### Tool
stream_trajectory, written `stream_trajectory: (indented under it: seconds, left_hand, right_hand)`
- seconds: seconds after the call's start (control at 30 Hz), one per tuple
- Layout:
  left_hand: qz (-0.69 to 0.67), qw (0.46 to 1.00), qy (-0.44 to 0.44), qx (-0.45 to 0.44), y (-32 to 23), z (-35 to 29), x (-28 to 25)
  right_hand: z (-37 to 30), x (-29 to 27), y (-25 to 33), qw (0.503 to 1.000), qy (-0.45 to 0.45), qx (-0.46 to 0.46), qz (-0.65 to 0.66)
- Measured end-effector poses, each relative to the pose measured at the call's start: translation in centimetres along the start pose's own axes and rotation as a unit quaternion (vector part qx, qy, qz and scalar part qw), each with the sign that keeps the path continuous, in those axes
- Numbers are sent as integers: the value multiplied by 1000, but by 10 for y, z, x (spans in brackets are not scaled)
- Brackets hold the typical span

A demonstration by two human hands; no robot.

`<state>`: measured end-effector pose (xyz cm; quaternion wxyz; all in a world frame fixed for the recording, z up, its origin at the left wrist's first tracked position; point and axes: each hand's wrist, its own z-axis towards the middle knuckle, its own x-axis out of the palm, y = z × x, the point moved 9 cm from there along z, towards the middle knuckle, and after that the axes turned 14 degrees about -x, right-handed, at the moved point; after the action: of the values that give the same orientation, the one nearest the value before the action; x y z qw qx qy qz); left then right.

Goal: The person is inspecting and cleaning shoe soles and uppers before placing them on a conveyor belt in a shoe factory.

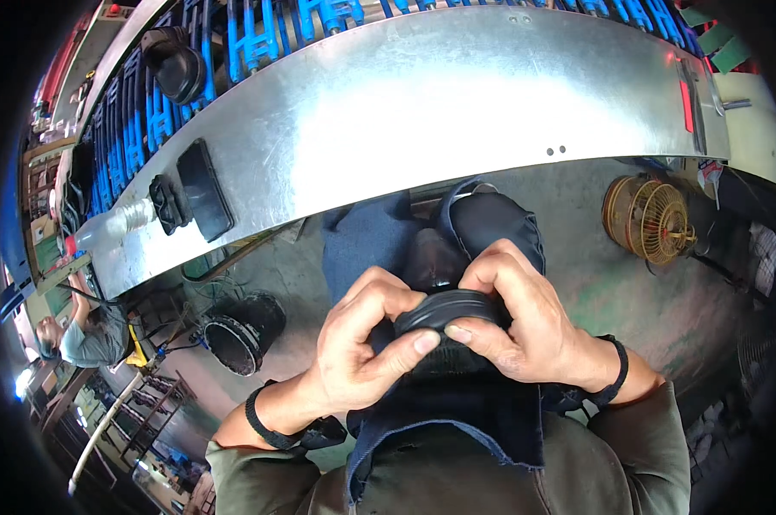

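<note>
Both my hands grip a black rubber piece (pixel 450 307) with a ridged, curved rim, held above my lap. My left hand (pixel 366 339) pinches its left end, the thumb pressed on the near side and the fingers curled behind. On the opposite end, my right hand (pixel 521 318) does the same, its thumb tip close to the left one. A dark, shiny rounded form (pixel 431 257) shows just beyond the piece, between my knees; I cannot tell whether the two are joined. Dark blue cloth (pixel 457 421) covers my lap.
Ahead curves a shiny metal table (pixel 422 103), bearing a flat black rectangular object (pixel 205 190), a small black item (pixel 166 204) and a clear bottle (pixel 118 225). Blue racks (pixel 259 34) stand behind. A black bucket (pixel 242 335), a round cage (pixel 650 219) and another person (pixel 100 335) are around me.
</note>
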<state>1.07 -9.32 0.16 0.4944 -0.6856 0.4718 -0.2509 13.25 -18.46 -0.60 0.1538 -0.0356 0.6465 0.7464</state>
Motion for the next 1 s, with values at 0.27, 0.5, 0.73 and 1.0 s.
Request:
stream_trajectory:
  seconds: [0.27,0.5,0.73,1.0]
  left_hand:
    - [283,955,-26,87,-16,20,-2]
    - [55,997,-8,46,0,2,-5]
    - [-104,980,14,168,-16,-85,27]
    - [24,988,-109,111,-63,-116,28]
  right_hand:
    - [13,-7,-11,993,-16,20,-117]
    - [-13,11,-28,961,-110,112,226]
    - [-56,35,85,964,48,-132,226]
    - [-50,45,133,927,-178,-269,193]
